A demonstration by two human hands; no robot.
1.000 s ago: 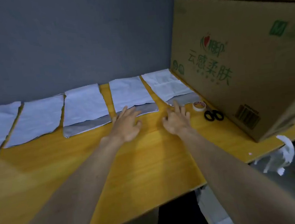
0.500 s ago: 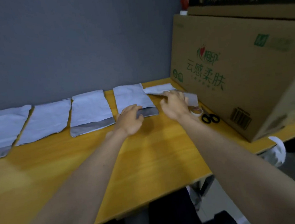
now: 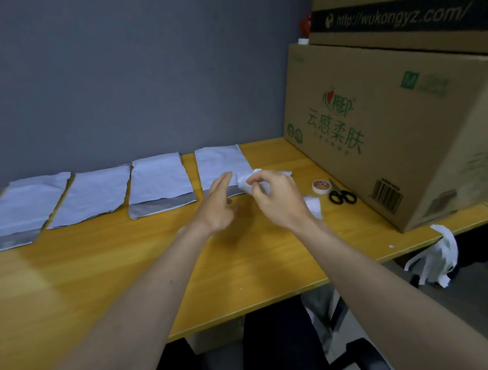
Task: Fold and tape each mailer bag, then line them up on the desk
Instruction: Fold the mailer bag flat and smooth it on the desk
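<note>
Our right hand [image 3: 279, 199] pinches a crumpled white bag [image 3: 247, 184] just above the yellow desk [image 3: 126, 267], our left hand [image 3: 218, 207] spread beside it; four bags [image 3: 158, 182] lie flat in a row, tape [image 3: 321, 186] and scissors [image 3: 341, 196] near the box [image 3: 408, 131]

Right hand grips a mailer bag above the desk, 4 more lie flat in a row.

The right hand [image 3: 279, 199] holds the crumpled white mailer bag [image 3: 247, 184] lifted off the yellow desk [image 3: 126, 267]; the left hand [image 3: 218, 207] hovers beside it, fingers straight. 4 flat bags [image 3: 159, 181] line the grey wall, side by side. A tape roll [image 3: 321, 186] and black scissors [image 3: 341, 196] sit just right of the hands, near a big cardboard box [image 3: 394, 143], with a second box [image 3: 404, 11] stacked on it.
</note>
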